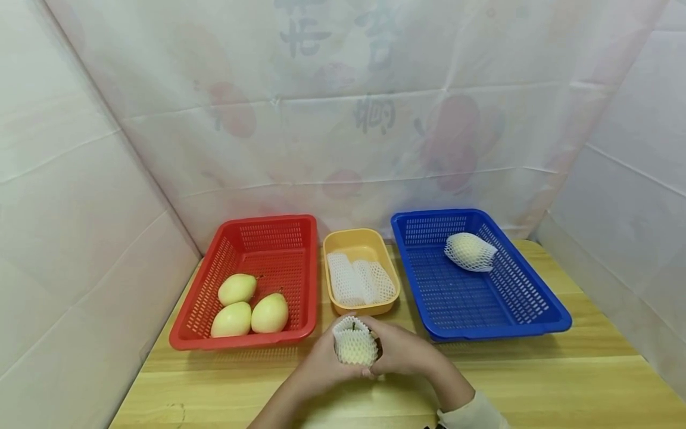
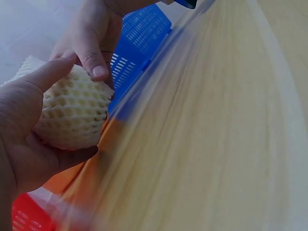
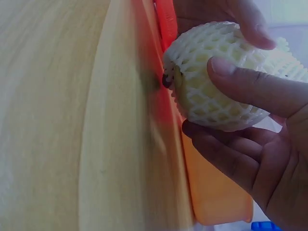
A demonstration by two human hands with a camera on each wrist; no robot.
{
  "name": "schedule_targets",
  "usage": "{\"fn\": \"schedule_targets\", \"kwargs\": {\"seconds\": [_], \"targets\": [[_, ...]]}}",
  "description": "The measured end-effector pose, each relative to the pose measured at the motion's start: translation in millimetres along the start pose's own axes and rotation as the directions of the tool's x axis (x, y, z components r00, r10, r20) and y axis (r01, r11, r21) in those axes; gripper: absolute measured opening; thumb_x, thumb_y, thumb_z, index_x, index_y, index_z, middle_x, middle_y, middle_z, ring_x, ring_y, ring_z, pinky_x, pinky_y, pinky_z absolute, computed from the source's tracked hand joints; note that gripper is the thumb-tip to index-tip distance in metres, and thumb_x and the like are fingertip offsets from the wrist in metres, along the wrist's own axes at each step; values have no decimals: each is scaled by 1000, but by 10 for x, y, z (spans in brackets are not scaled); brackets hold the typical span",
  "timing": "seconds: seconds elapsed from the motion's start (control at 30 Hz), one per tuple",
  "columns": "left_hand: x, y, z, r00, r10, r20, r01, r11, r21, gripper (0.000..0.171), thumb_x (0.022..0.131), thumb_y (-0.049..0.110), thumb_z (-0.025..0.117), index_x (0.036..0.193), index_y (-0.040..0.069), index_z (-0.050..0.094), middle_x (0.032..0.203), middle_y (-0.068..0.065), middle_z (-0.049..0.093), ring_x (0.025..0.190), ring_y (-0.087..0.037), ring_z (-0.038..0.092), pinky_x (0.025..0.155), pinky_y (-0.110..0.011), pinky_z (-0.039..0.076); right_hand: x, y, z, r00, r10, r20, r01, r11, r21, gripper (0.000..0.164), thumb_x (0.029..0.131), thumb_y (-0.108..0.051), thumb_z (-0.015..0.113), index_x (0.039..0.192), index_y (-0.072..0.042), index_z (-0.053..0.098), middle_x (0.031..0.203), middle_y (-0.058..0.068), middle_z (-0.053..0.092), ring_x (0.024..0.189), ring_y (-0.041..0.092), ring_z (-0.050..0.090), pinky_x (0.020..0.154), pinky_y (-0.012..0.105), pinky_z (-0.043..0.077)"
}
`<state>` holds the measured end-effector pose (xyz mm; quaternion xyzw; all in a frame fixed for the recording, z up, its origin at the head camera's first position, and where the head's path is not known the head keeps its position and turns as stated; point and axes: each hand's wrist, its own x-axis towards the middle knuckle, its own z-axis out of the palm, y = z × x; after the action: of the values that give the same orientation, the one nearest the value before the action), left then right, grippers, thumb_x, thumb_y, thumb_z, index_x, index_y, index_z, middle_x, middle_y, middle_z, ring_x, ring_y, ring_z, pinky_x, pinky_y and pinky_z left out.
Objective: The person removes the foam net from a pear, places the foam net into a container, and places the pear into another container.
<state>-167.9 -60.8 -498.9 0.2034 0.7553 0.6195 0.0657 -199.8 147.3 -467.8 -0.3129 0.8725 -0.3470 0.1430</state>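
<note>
Both hands hold a pear (image 1: 356, 347) wrapped in a white foam net sleeve (image 3: 226, 96), just in front of the yellow basket. The left hand (image 1: 328, 358) grips it from the left, thumb and fingers curled round it. From the right, the right hand (image 1: 402, 348) grips the same fruit, its thumb (image 3: 250, 86) lying on the netting. In the head view the stem shows at the sleeve's far, open end. Three bare pears (image 1: 270, 313) lie in the red basket (image 1: 308, 286). A netted pear (image 1: 468, 251) lies in the blue basket (image 1: 429, 298).
The yellow basket (image 1: 358, 236) between the two larger baskets holds several folded foam net sleeves (image 1: 348, 280). All three stand on a wooden table (image 1: 536, 381). Pale cloth (image 1: 321, 149) hangs behind and along both sides.
</note>
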Motion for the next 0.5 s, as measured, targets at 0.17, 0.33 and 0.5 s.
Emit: {"fn": "schedule_targets", "kwargs": {"seconds": [0.17,0.33,0.5], "targets": [[1,21,-2,999,-4,-36,5,1000,29,86,67,31,91,139,32,44,125,6,61,110,-15,60,97,-29,48,-23,7,-19,1000,-13,25,10,995,99,84,73,-28,85,145,-31,41,128,-4,60,112,15,60,90,30,53],[-2,31,-28,998,-8,-55,11,999,44,85,65,30,92,137,28,47,121,5,62,107,-15,62,95,-29,49,-41,51,-106,997,-58,44,46,971,234,60,85,-38,76,135,-20,50,130,4,59,115,23,62,93,34,54],[-5,18,-28,999,-12,-44,14,999,45,82,64,23,92,133,24,49,117,5,64,104,-14,64,91,-27,52,-28,66,-131,996,-77,-41,85,964,253,44,85,-33,77,124,-19,60,123,2,63,109,21,64,91,37,55]]}}
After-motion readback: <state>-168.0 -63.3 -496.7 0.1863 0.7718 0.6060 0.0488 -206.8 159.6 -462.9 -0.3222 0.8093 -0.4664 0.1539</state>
